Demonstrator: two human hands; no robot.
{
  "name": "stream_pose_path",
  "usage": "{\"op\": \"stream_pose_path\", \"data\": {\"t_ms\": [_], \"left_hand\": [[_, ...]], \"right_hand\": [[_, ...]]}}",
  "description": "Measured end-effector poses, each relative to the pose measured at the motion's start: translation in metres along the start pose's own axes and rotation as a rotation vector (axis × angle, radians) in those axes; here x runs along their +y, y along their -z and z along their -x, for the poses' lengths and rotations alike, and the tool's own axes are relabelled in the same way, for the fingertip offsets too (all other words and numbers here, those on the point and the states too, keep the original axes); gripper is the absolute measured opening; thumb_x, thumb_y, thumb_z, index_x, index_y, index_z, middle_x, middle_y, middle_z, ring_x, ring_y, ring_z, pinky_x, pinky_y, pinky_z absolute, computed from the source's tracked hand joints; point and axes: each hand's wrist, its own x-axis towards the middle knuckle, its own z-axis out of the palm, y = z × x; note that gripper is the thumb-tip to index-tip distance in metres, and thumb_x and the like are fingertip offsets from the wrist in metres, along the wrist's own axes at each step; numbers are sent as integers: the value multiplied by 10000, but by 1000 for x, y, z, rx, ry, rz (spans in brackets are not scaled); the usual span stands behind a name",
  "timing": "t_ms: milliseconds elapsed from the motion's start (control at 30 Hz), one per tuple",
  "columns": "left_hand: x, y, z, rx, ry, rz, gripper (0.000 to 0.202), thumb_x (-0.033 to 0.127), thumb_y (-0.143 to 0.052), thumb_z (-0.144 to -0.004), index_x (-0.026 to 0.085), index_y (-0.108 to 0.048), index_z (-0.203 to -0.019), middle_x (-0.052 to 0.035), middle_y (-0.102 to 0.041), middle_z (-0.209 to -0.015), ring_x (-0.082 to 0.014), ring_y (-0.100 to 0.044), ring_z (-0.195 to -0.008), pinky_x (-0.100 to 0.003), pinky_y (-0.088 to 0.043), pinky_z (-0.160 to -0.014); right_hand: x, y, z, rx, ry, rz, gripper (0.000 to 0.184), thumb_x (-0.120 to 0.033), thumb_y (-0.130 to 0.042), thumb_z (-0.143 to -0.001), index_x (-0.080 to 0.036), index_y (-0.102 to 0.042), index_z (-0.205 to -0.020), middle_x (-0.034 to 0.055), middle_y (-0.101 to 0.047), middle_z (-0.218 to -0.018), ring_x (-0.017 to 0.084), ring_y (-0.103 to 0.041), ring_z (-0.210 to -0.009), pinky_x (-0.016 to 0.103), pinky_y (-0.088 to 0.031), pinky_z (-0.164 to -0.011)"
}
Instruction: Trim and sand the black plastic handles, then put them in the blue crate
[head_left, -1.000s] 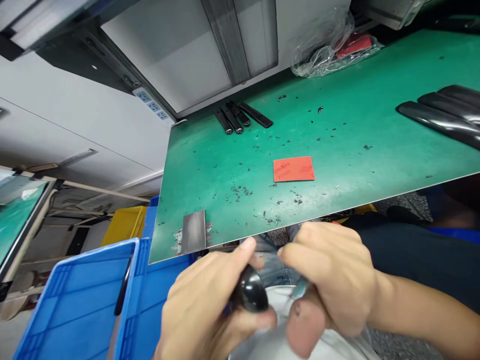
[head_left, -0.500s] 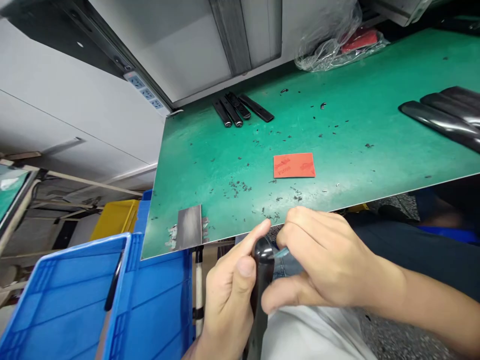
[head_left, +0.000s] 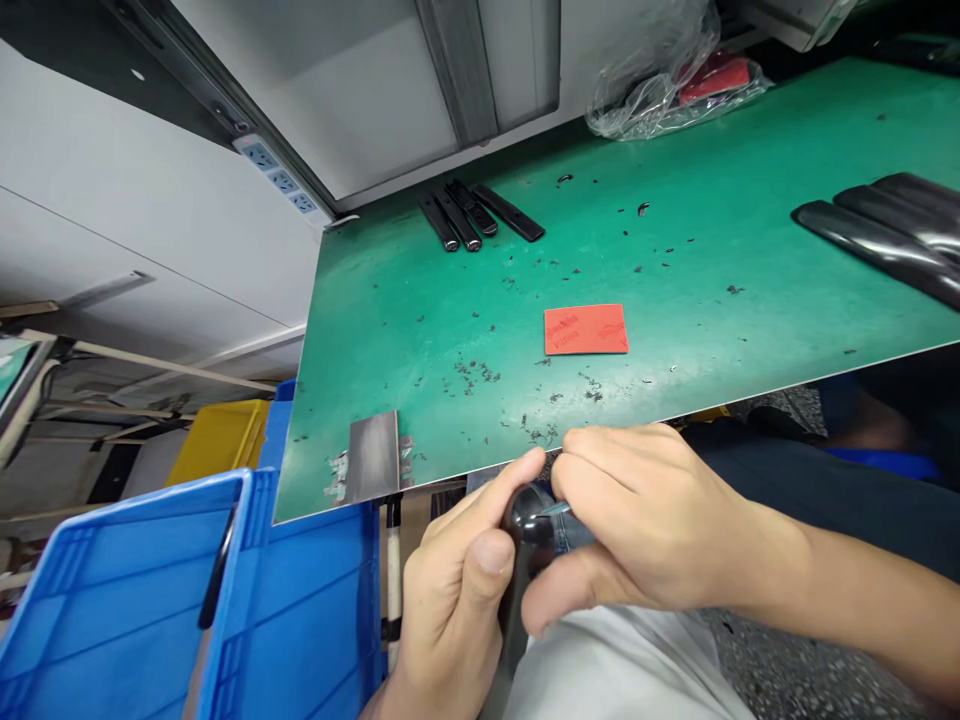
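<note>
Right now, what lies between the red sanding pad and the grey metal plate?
In the head view, scattered dark shavings lie on the green mat between the red sanding pad and the grey metal plate.

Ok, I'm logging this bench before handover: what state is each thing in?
Left hand: gripping the glossy black part
Right hand: pinching a small metal blade
Glossy black part: held off the bench, blade tip at it
Small metal blade: held in the fingers
Green bench mat: strewn with dark shavings
Red-orange pad: lying flat on the mat
Plastic bag: crumpled, red item inside
Long black strips: lying side by side
</note>
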Motion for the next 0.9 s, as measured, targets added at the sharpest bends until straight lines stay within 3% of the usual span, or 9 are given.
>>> {"op": "stream_pose_path", "data": {"t_ms": [167,333,433,667,900], "left_hand": [[7,0,-1,-13,28,-27,392,453,-516,-1087,362,-689,-1427,14,-760,-1353,-249,-744,-1225,-341,-620,-1045],[13,-7,1,108,247,77,355,474,-528,-1080,377,-758,-1333,21,-770,-1336,-253,-717,-1269,-323,-544,-1124],[14,-10,0,131,298,101,359,511,-566,-1054,364,-778,-1303,4,-778,-1322,-271,-719,-1261,-338,-542,-1121],[15,-18,-3,225,403,158,367,540,-597,-1032,349,-794,-1275,-2,-783,-1314,-265,-707,-1270,-356,-511,-1156],[11,-16,-8,88,473,183,393,536,-520,-1072,388,-732,-1368,16,-742,-1393,-251,-646,-1358,-356,-441,-1207]], "right_hand": [[-2,-4,0,59,-7,51,666,-736,-399,-1033,-216,-516,-635,-35,-445,-562,130,-369,-512,318,-275,-479],[-3,-4,0,116,-17,84,702,-738,-363,-1036,-212,-480,-587,-40,-411,-534,119,-319,-502,313,-241,-483],[-3,-6,2,124,-23,119,707,-736,-361,-1037,-211,-491,-582,-37,-413,-537,125,-325,-509,317,-244,-493],[-6,-14,9,164,-18,182,668,-567,-272,-1118,-220,-504,-597,-12,-421,-554,157,-326,-541,335,-243,-526],[-4,-18,16,120,-5,226,628,-531,-276,-1126,-227,-538,-643,5,-482,-571,180,-380,-559,368,-260,-539]]}}
